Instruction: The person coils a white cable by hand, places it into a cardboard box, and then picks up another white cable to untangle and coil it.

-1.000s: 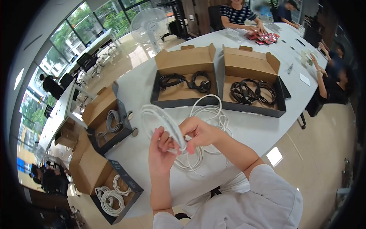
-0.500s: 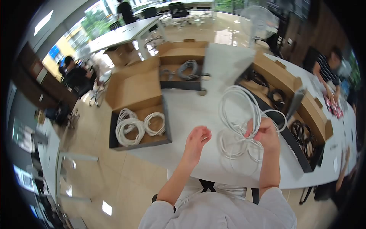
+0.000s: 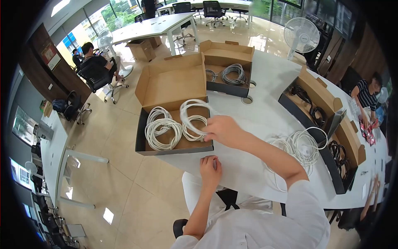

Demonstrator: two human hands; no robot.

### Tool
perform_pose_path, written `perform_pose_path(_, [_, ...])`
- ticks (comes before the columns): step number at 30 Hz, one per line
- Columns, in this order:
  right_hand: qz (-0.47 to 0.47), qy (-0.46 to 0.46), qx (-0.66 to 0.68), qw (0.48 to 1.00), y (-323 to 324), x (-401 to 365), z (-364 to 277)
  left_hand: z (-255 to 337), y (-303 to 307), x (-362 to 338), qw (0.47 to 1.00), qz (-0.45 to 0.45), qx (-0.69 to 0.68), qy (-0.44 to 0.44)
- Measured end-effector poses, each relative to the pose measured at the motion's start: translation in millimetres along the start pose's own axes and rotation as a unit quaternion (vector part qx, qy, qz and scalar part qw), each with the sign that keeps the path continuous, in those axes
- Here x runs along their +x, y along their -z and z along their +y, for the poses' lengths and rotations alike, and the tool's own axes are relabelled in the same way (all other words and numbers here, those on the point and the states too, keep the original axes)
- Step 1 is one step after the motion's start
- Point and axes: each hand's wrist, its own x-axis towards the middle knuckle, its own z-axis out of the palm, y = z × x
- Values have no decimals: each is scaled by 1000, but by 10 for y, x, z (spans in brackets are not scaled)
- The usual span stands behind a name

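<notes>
My right hand [image 3: 225,131] is closed on a coiled white cable [image 3: 183,115], which hangs slightly blurred over the right side of an open cardboard box [image 3: 143,150]. Inside that box lie looped white cable coils [image 3: 163,132], the smaller one partly hidden behind the held coil. My left hand [image 3: 210,171] is near the table's front edge, just below the box, its fingers curled in and nothing visible in them. A loose pile of white cable [image 3: 299,148] rests on the white table [image 3: 248,159], beneath and beyond my right forearm.
Another open box [image 3: 228,88] holds grey cables at the back. Two open boxes with black cables [image 3: 317,116] line the right side. A person in a striped shirt [image 3: 365,96] handles red items at the far right. A white fan [image 3: 302,35] stands behind the table.
My right hand has carried the coiled white cable leftward, from above the loose pile to over the left box. My left hand has dropped toward the table's edge. The view has shifted.
</notes>
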Motion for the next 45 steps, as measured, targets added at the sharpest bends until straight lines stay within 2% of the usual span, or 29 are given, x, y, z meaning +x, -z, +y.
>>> perform_pose_path(3, [-39, 6, -90, 995, -552, 393, 139, -13, 36, -5, 1000, 4, -12, 21])
perform_pose_path(6, [-114, -64, -216, 968, -1016, 618, 263, -59, 47, -18, 999, 6, -20, 35])
perform_pose_path(9, [-146, -137, -202, 959, -1304, 670, 360, -138, 52, -55, 999, 25, 1, 24])
perform_pose_path(10, [-155, -160, -233, 947, -1489, 692, 413, -162, 31, -82, 1000, 23, 3, 9])
perform_pose_path(11, [-126, -143, -248, 950, -1682, 676, 513, -205, 10, -104, 1000, 20, 2, 16])
perform_pose_path(14, [-138, -133, -239, 952, -1669, 680, 537, -326, -71, -152, 999, 13, -9, 32])
perform_pose_path(15, [-92, -102, -231, 963, -1672, 638, 554, -343, -64, -157, 1000, 9, -9, 21])
perform_pose_path(16, [-124, -108, -213, 963, -1539, 607, 506, -340, -71, -147, 1000, 11, -4, 14])
perform_pose_path(21, [-108, -122, -243, 956, -1507, 535, 540, -151, -2, -105, 996, -12, -34, 77])
perform_pose_path(24, [23, -80, -163, 983, -1417, 387, 628, -195, -15, -114, 997, -12, -25, 71])
perform_pose_path(27, [49, -20, -157, 986, -920, 132, 458, -237, -25, -121, 997, -11, -27, 68])
perform_pose_path(30, [81, -40, -87, 992, -652, -240, 478, -205, -35, -125, 997, -20, -23, 72])
perform_pose_path(33, [35, -80, -77, 993, -286, -731, 569, -176, -45, -122, 998, -27, 2, 65])
perform_pose_path(35, [101, -84, -98, 987, -164, -1114, 689, -178, -54, -116, 998, -38, 21, 44])
perform_pose_path(37, [109, -127, -99, 981, 61, -1507, 711, -200, -71, -111, 998, -58, 35, 11])
perform_pose_path(40, [134, -186, -87, 969, 426, -2052, 570, -268, -118, -84, 985, -97, 131, -63])
perform_pose_path(43, [188, -246, -54, 949, 728, -2545, 326, 59, -160, -33, 981, -144, 125, -31])
perform_pose_path(45, [267, -287, -55, 919, 815, -2842, 155, 177, -258, -5, 976, -183, 109, -36])
